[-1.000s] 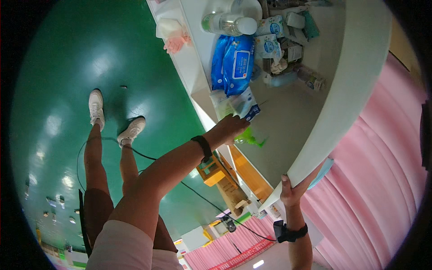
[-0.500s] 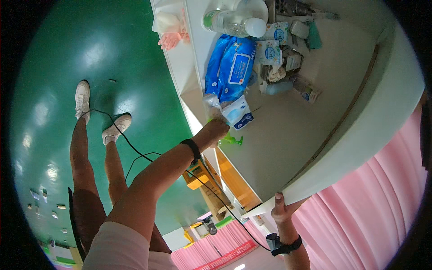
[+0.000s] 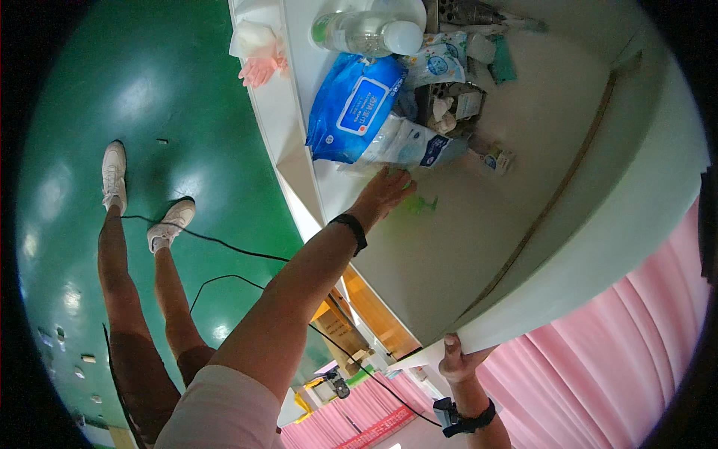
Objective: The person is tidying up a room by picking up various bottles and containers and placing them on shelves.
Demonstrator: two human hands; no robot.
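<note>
While I lean over the white table [image 3: 479, 247], my left hand [image 3: 385, 194] lies stretched out across its surface, fingers extended and nearly flat. The fingertips touch the near edge of a pale wipes packet with a dark label [image 3: 407, 146]. Whether the hand has any grip on that packet I cannot tell; nothing is visibly enclosed in it. A black band [image 3: 351, 228] sits on that wrist. Just beyond the fingertips a small green mark or object [image 3: 420, 203] lies on the tabletop, too blurred to identify.

My right hand [image 3: 460, 359] is at the near rim of the table, closed over the edge with the thumb on top. A dark watch [image 3: 462, 417] is on that wrist.

Behind the pale packet, touching it, lies a large blue wipes pack [image 3: 348, 112]. Farther back a clear plastic bottle with a white cap [image 3: 366, 31] lies on its side. To the right sits a cluster of small sachets and boxes [image 3: 456, 82]. A pink glove [image 3: 262, 69] hangs over the far left corner.

Below, my legs and white shoes [image 3: 116, 176] stand on green floor [image 3: 112, 90], with a black cable [image 3: 224, 251] trailing across it. Pink curtain [image 3: 636, 352] fills the lower right.
</note>
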